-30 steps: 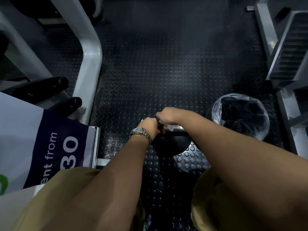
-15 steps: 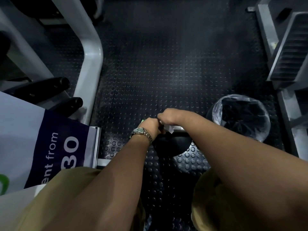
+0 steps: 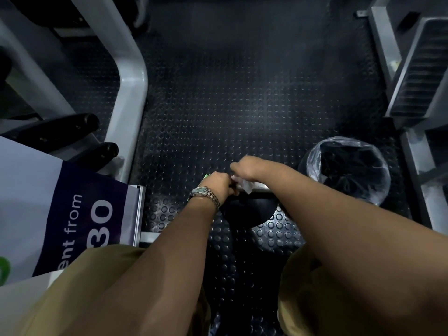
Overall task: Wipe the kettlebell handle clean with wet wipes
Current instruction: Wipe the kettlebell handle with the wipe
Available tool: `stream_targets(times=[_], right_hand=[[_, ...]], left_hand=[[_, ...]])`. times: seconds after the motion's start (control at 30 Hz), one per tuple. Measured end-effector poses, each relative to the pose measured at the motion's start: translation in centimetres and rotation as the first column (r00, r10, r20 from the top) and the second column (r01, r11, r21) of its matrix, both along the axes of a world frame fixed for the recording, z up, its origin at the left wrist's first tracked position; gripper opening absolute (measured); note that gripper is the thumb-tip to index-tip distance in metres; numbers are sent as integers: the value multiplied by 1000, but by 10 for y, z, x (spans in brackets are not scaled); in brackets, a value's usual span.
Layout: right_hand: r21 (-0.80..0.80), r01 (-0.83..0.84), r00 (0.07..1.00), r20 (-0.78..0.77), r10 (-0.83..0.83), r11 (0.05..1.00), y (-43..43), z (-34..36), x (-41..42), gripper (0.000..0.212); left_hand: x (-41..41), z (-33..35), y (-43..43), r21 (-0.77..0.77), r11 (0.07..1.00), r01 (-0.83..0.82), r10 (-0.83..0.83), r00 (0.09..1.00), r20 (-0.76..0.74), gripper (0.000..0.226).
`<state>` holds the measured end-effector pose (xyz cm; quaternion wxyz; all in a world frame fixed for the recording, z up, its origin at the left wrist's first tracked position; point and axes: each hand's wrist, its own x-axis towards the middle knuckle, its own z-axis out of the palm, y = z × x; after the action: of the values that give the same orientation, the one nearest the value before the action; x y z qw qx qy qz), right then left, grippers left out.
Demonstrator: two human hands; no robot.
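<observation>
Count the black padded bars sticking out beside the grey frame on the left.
2. One black padded bar lies farther back; the other is nearer, just above the banner. More may be hidden behind the banner.

Both arms reach down over the kettlebell [image 3: 249, 209], left hand [image 3: 217, 184] curled at its top, right hand [image 3: 244, 168] just beyond, pinching a wipe [image 3: 246, 186].

place=gym | 12 o'clock: black round-studded rubber floor mat [image 3: 242, 105] | 10 o'clock: pale grey painted steel machine frame tube [image 3: 132, 93], black padded roller grips [image 3: 60, 128] beside it | 2 o'clock: grey ribbed metal footplate [image 3: 421, 76] | 8 o'clock: purple-and-white printed banner [image 3: 72, 214], "from", "30" | centre: black round kettlebell body [image 3: 249, 212] on mat
</observation>
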<state>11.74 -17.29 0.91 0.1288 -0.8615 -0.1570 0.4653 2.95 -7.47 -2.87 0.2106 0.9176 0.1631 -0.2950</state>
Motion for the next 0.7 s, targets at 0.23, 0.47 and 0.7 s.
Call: stream_targets(times=[0.23, 0.47, 0.7], right_hand=[[-161, -129, 990, 35, 136, 978, -8, 0, -4, 35], [-93, -109, 994, 18, 111, 990, -4, 0, 2, 33], [-145, -204, 979, -13, 205, 968, 9, -3, -10, 29]], left_hand=[[4, -2, 2, -12, 998, 55, -55, 998, -28, 34], [0, 0, 0, 6, 999, 40, -40, 999, 22, 30], [-2, 2, 0, 24, 1000, 5, -6, 999, 39, 21]])
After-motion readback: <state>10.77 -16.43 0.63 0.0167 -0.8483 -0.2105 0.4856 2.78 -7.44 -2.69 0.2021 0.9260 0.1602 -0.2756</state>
